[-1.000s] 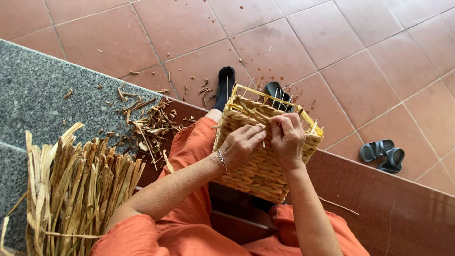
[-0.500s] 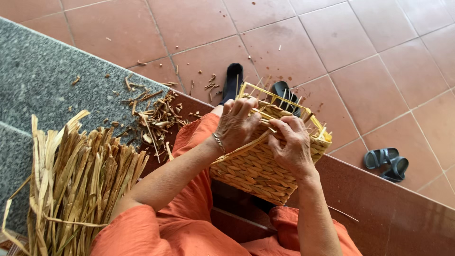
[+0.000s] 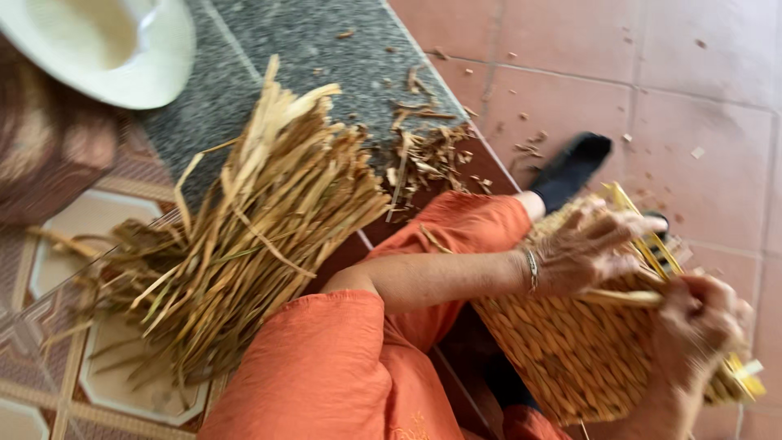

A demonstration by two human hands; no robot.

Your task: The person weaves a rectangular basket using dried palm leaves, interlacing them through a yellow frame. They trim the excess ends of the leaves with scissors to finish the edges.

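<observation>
Woven basket [image 3: 570,358] on lap; left hand [image 3: 590,248] open, fingers spread on rim; right hand [image 3: 700,326] closed, gripping fibre strand [image 3: 623,297] btwn hands.

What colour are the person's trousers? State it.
Orange; the trousers show best in the head view, beside the woven basket.

Basket [image 3: 570,358] woven tan, yellow strips at rim. Reed bundle [image 3: 244,244] straw-coloured. Clothing [image 3: 342,367] orange. Hat [image 3: 106,49] cream. Floor tiles [image 3: 692,81] terracotta. Step [image 3: 326,41] speckled grey.

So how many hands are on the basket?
2. The left hand rests on top of the woven basket; the right hand grips a pale strip at its right edge.
</observation>
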